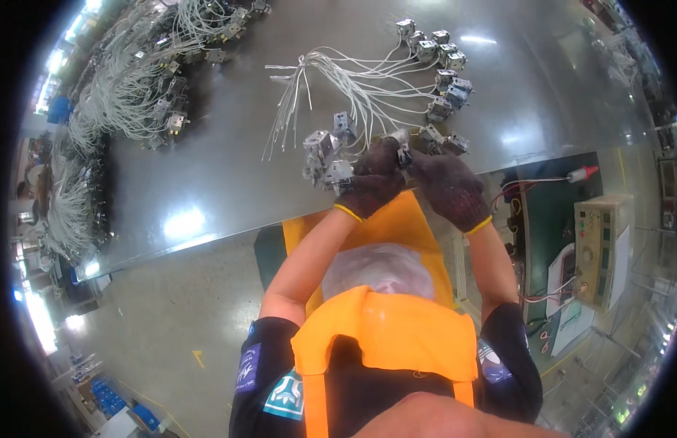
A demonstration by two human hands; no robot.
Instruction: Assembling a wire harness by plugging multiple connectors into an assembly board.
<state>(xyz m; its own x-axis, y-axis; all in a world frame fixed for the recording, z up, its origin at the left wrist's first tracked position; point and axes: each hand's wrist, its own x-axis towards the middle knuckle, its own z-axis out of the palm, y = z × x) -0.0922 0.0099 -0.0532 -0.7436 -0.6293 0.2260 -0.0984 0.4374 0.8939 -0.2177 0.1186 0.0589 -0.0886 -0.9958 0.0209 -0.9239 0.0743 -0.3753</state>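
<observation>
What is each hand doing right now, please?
Left hand: closed on a small metal part with white wires.
Right hand: closed on another metal part.

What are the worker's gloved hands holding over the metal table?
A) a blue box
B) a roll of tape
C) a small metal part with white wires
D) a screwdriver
C: both gloved hands, left hand and right hand, meet on a small metal part trailing white wires above the table.

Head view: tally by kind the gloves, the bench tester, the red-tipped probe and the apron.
Dark knitted gloves with yellow cuffs: 2, on the left hand and the right hand
Beige box-shaped bench tester with dials: 1
Red-tipped white probe: 1
Orange fabric apron: 1
Total: 5
</observation>
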